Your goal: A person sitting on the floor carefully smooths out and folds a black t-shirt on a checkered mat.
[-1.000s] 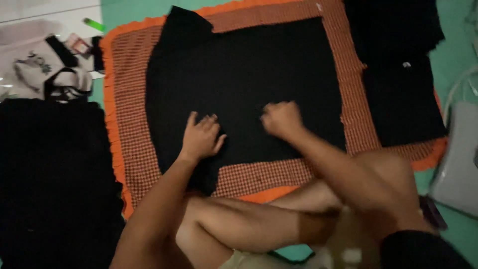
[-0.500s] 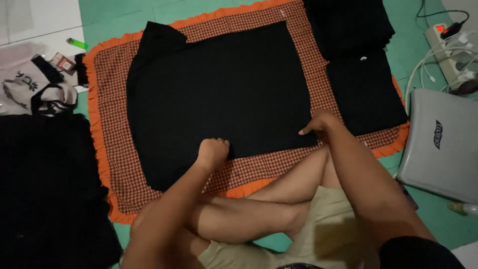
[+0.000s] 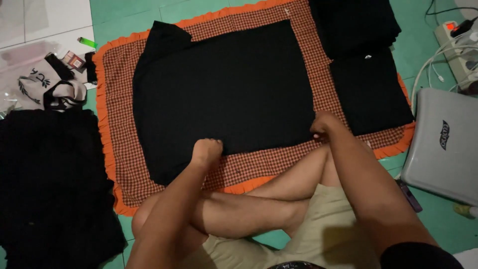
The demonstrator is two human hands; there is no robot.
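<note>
Two hands: both at the near hem of one black garment [image 3: 224, 94].
Garment: lies flat on a red-checked mat [image 3: 119, 124] with an orange frill, one sleeve sticking out at the far left corner.
Left hand [image 3: 206, 152]: knuckles up at the near edge, left of centre; fingers curled together onto the cloth. Cannot tell whether they pinch the hem or only press it.
Right hand [image 3: 323, 124]: at the near right corner of the garment; fingers closed on the corner edge, tips hidden under the hand.
Legs: crossed, bare, just beside the near frill of the mat.
Right of garment: stack of folded black clothes [image 3: 368, 84], partly on the mat.
Left of mat: heap of black cloth [image 3: 50, 179] on the green floor [image 3: 428, 20]; beyond it a pale tote bag [image 3: 45, 84] and a small green lighter [image 3: 87, 42].
Far right: grey case [image 3: 440, 144]; power strip [image 3: 455, 42] with white cables behind it.
</note>
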